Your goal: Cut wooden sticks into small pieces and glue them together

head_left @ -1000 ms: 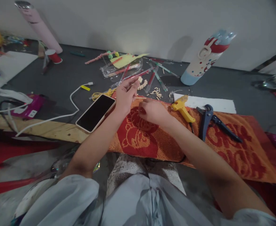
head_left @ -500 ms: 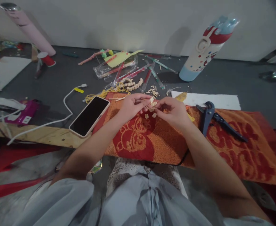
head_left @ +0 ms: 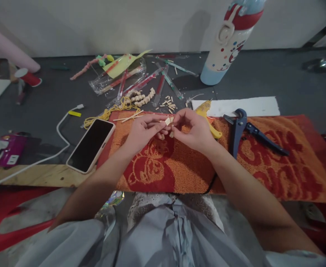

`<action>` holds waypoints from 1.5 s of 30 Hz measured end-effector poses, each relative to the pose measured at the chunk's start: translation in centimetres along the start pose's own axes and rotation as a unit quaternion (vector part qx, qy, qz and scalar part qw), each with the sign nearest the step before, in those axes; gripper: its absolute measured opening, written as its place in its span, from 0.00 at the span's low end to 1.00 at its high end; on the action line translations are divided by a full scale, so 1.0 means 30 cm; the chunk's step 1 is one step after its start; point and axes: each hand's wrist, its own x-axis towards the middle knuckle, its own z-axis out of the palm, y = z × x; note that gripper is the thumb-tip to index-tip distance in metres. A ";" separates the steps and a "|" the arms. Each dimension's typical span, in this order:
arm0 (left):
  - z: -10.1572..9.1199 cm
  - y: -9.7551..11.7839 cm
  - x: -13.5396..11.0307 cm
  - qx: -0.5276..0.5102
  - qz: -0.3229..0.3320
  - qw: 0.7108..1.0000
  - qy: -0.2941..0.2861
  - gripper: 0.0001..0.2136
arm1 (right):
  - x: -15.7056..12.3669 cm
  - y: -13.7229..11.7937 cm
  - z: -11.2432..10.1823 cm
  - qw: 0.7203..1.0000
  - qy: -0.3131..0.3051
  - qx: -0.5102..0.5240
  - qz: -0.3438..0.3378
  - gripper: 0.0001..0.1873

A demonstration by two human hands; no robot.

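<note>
My left hand is pinched on a short chain of small pale wooden pieces above the towel. From the other side, the fingertips of my right hand close on the same chain. A few of its pieces dangle below my fingers; what joins them is too small to make out. Both hands hover over an orange and red towel. Just beyond them lie loose cut bits of wood and a longer row of similar wooden pieces.
A phone and yellow cord lie left. Right are a yellow-handled tool, a blue cutter and a white strip. A bottle stands behind, near wrapped sticks. Thin sticks lie at the towel's edge.
The camera view has shifted, so most things appear further left. My hands stay together on the wooden chain, with the fingers slightly repositioned and the pieces turned.
</note>
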 end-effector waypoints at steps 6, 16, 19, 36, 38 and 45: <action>0.005 0.008 -0.004 -0.044 -0.037 0.998 -0.008 0.17 | -0.005 -0.007 -0.017 1.000 0.002 -0.024 -0.016 0.09; 0.007 0.024 -0.005 -0.002 -0.075 0.997 -0.035 0.17 | -0.008 -0.014 -0.034 0.985 0.016 -0.150 -0.079 0.06; 0.007 0.027 -0.007 0.015 -0.085 0.995 -0.040 0.19 | -0.006 -0.003 -0.034 0.982 0.004 -0.153 -0.106 0.07; 0.003 0.022 -0.007 0.049 -0.068 0.995 -0.049 0.18 | -0.010 0.021 -0.022 0.984 0.024 -0.121 -0.127 0.09; 0.005 0.020 -0.006 0.052 -0.051 0.997 -0.040 0.18 | -0.008 0.017 -0.025 0.986 0.034 -0.108 -0.121 0.07; 0.008 0.012 -0.012 0.077 0.060 0.995 0.000 0.16 | 0.008 0.000 -0.041 0.992 0.049 -0.044 -0.106 0.05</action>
